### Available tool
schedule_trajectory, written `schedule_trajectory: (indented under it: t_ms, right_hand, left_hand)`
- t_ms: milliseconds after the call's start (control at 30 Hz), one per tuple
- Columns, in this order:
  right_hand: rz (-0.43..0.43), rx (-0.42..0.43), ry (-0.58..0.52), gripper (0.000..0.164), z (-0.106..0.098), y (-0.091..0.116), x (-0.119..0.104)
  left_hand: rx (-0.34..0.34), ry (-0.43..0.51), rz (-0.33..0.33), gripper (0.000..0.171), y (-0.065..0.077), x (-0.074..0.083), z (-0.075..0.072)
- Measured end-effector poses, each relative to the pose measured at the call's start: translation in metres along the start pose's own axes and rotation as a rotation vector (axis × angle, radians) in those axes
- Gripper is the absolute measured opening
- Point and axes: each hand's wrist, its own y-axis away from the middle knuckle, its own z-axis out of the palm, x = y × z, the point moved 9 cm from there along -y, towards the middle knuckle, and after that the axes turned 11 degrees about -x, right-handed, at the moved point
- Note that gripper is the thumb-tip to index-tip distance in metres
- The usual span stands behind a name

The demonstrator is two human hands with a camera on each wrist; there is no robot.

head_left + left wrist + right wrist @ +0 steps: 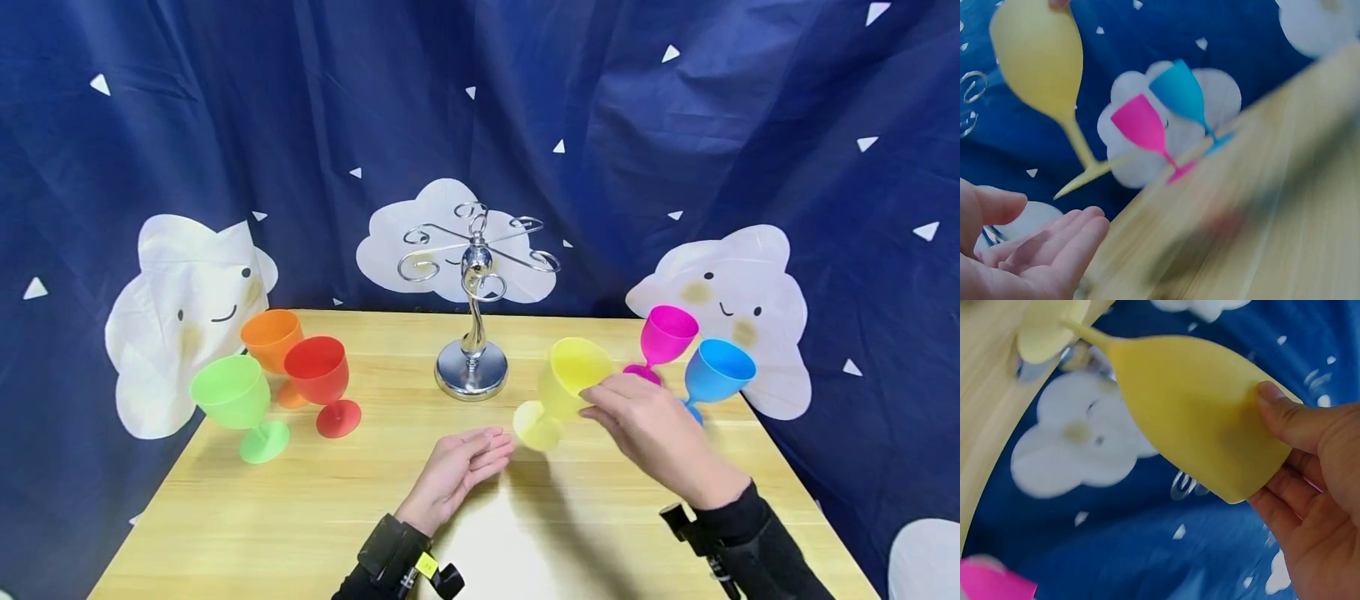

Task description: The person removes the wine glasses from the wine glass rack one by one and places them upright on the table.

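My right hand (656, 425) pinches a yellow plastic goblet (572, 375) by its rim, thumb on one side and fingers on the other. The goblet is tilted, its foot (537, 427) pointing down and to the left, off the tabletop. Just below that foot, my left hand (465, 468) is held out palm up with its fingers extended, touching nothing. In the left wrist view a gap shows between the left fingers (1075, 240) and the goblet's foot (1088, 179). The right wrist view shows the right thumb (1294, 419) pressed against the bowl.
A chrome rack (474, 333) with curled wire arms stands at the back middle. Green (232, 393), orange (272, 337) and red (318, 371) goblets stand at left. Magenta (667, 335) and blue (717, 371) ones stand at right. A blue cloud-print curtain (600, 167) hangs behind the wooden table (300, 517).
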Motion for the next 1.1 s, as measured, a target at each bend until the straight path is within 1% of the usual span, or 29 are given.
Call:
schedule_trajectory:
  t_ms: [33, 100, 167, 233, 267, 333, 400, 533, 667, 733, 800, 867, 933, 1100]
  right_hand:
    - [0.016, 0.005, 0.017, 0.055, 0.0, 0.003, 0.008]
    - [0.052, 0.007, 0.051, 0.056, 0.001, 0.011, 0.025]
    - [0.08, 0.006, 0.067, 0.038, 0.003, 0.019, 0.041]
    - [0.108, 0.002, 0.089, 0.019, 0.005, 0.027, 0.056]
    - [0.122, -0.004, 0.103, 0.015, 0.007, 0.031, 0.063]
    - [0.149, -0.016, 0.119, 0.024, 0.009, 0.038, 0.076]
    - [0.182, -0.034, 0.13, 0.026, 0.012, 0.044, 0.088]
    - [0.236, -0.064, 0.116, 0.026, 0.019, 0.055, 0.108]
    - [0.265, -0.082, 0.104, 0.027, 0.029, 0.065, 0.124]
    - [0.276, -0.091, 0.098, 0.029, 0.036, 0.069, 0.129]
    - [0.285, -0.105, 0.085, 0.031, 0.043, 0.073, 0.134]
    - [0.291, -0.119, 0.079, 0.032, 0.049, 0.077, 0.136]
    - [0.3, -0.129, 0.076, 0.033, 0.053, 0.079, 0.138]
    - [0.316, -0.154, 0.083, 0.029, 0.056, 0.081, 0.139]
  left_hand:
    - [0.016, -0.049, 0.0, 0.05, 0.002, 0.002, -0.002]
    - [0.058, -0.185, 0.0, 0.05, 0.007, 0.007, -0.008]
    - [0.106, -0.357, -0.005, 0.05, 0.013, 0.011, -0.013]
    - [0.135, -0.541, -0.004, 0.049, 0.019, 0.016, -0.015]
    - [0.147, -0.631, -0.002, 0.049, 0.022, 0.018, -0.016]
    - [0.17, -0.798, 0.0, 0.05, 0.027, 0.022, -0.017]
    - [0.203, -0.938, 0.007, 0.053, 0.032, 0.027, -0.017]
    - [0.273, -1.192, 0.026, 0.062, 0.041, 0.039, -0.015]
    - [0.337, -1.442, 0.062, 0.069, 0.049, 0.054, -0.012]
    - [0.362, -1.52, 0.066, 0.072, 0.052, 0.06, -0.014]
    - [0.377, -1.556, 0.052, 0.074, 0.055, 0.064, -0.019]
    - [0.379, -1.567, 0.036, 0.074, 0.056, 0.066, -0.025]
    - [0.377, -1.558, 0.02, 0.074, 0.057, 0.066, -0.029]
    - [0.38, -1.553, 0.012, 0.074, 0.06, 0.068, -0.034]
